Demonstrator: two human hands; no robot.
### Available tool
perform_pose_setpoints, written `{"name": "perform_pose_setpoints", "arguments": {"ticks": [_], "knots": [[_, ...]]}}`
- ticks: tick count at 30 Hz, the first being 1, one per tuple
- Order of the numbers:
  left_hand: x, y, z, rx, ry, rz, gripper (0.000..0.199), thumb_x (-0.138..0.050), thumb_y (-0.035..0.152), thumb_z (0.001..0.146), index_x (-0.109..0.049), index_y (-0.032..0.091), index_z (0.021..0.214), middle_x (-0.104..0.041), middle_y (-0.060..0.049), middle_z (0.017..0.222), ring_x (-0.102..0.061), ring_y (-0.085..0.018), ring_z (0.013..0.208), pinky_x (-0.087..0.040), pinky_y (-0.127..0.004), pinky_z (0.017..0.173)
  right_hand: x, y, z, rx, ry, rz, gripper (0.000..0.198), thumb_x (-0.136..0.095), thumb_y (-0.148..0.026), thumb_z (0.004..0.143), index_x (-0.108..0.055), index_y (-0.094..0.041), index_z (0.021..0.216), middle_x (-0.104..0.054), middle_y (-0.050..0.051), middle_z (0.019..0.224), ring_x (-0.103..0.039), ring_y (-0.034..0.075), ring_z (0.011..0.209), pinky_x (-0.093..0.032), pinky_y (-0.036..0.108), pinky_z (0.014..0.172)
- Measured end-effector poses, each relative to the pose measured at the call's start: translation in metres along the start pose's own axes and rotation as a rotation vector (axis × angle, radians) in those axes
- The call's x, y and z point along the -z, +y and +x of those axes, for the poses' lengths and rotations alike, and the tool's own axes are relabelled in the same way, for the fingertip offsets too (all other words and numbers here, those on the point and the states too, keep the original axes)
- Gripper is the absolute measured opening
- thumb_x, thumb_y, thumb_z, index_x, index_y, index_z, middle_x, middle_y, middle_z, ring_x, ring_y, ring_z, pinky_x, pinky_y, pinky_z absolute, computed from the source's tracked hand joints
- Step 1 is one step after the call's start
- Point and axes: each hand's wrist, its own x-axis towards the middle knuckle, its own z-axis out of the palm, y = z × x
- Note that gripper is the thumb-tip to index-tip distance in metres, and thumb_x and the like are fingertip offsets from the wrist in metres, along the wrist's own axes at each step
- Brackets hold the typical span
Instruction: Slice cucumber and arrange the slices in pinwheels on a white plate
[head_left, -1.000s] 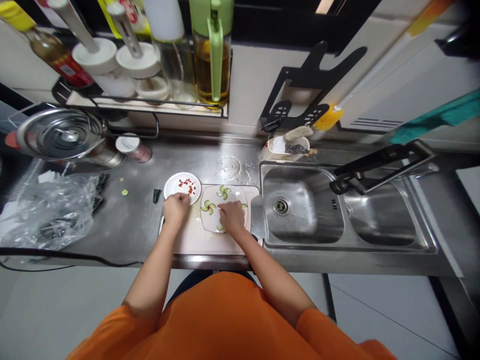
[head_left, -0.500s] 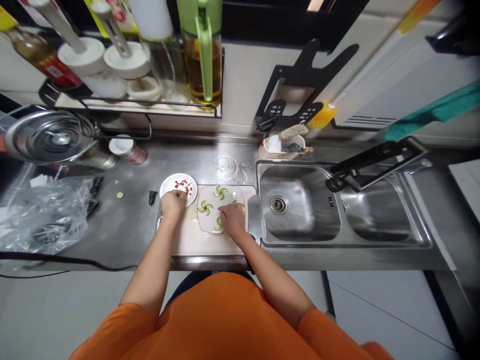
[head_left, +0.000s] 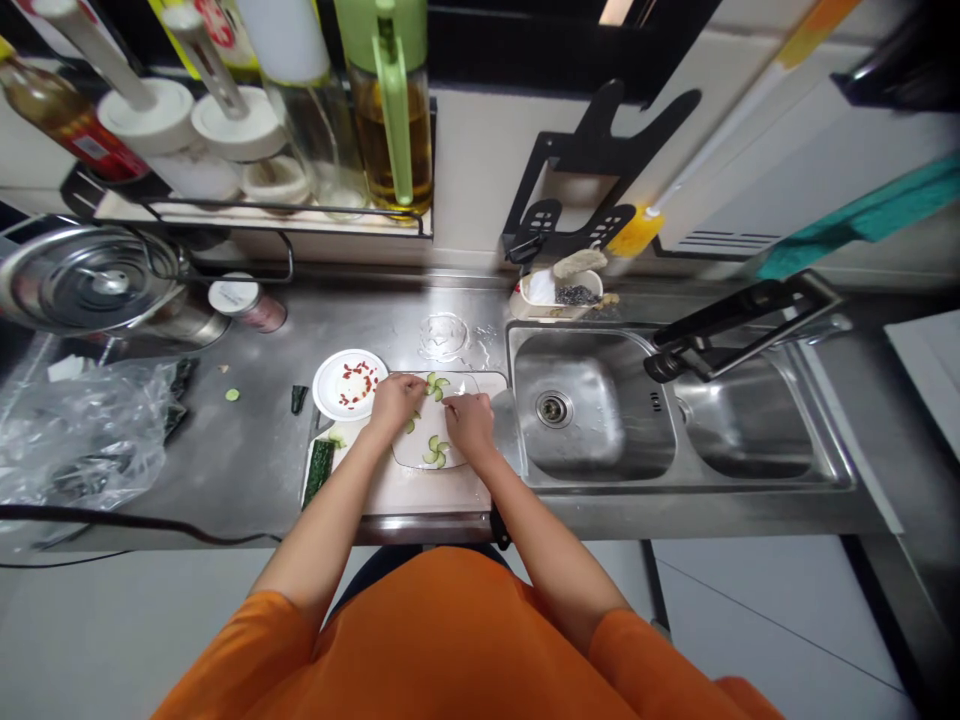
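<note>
A white square plate point(head_left: 433, 432) with flower shapes made of cucumber slices point(head_left: 434, 455) lies on a pale cutting board point(head_left: 409, 491). My left hand point(head_left: 395, 400) is over the plate's far left part, its fingertips drawn together beside the far cucumber flower point(head_left: 436, 384); anything between them is too small to see. My right hand point(head_left: 471, 422) rests on the plate's right side, fingers curled toward the left hand. A small round white plate point(head_left: 349, 385) with red bits sits just left of my left hand.
A dark cucumber piece point(head_left: 320, 468) lies on the board's left edge. Right of the board is a double steel sink point(head_left: 592, 420) with a black tap point(head_left: 739, 325). A crumpled plastic bag point(head_left: 82, 440), a steel pot lid point(head_left: 90, 280) and a rack of bottles point(head_left: 247, 150) stand left and behind.
My left hand has left the round plate of red bits and moved right over the square plate. My right hand shifted slightly toward the plate's far side. The cucumber piece on the board is now uncovered.
</note>
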Motion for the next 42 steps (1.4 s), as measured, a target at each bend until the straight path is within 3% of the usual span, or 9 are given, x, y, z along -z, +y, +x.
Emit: {"name": "perform_pose_setpoints", "arguments": {"ticks": [5,12,24,42], "knots": [[-0.016,-0.001,0.01,-0.077,-0.081,0.052,0.021,-0.055,0.029,0.081,-0.073,0.02,0.079,-0.071,-0.005,0.087,-0.06,-0.019,0.085,-0.045,-0.029,0.081,0.001,-0.002,0.01,-0.024,0.021,-0.016,0.035,-0.042,-0.023,0.09,-0.067,-0.027,0.114,-0.065,0.006,0.103,-0.041,0.025,0.106,-0.033,0.033,0.08],[-0.016,-0.004,0.016,-0.174,-0.16,0.149,0.024,-0.051,0.03,0.083,-0.072,0.018,0.079,-0.068,-0.006,0.082,-0.058,-0.019,0.082,-0.043,-0.029,0.078,-0.002,-0.006,0.016,-0.008,0.022,-0.036,0.036,-0.041,-0.024,0.092,-0.063,-0.03,0.12,-0.063,0.006,0.109,-0.039,0.025,0.107,-0.034,0.034,0.078],[-0.01,0.008,0.017,-0.162,-0.214,0.268,0.025,-0.049,0.028,0.082,-0.072,0.019,0.08,-0.067,-0.007,0.081,-0.058,-0.019,0.081,-0.043,-0.027,0.077,-0.007,-0.003,0.019,0.021,-0.018,-0.081,0.039,-0.037,-0.026,0.094,-0.058,-0.033,0.126,-0.06,0.006,0.116,-0.036,0.026,0.109,-0.033,0.034,0.077],[-0.013,0.005,0.01,-0.083,-0.089,0.117,0.017,-0.058,0.024,0.078,-0.072,0.019,0.086,-0.069,-0.006,0.086,-0.06,-0.019,0.084,-0.045,-0.028,0.081,-0.015,-0.003,0.022,0.01,0.005,-0.027,0.039,-0.039,-0.026,0.093,-0.057,-0.031,0.128,-0.062,0.005,0.113,-0.039,0.026,0.108,-0.033,0.034,0.083]]}}
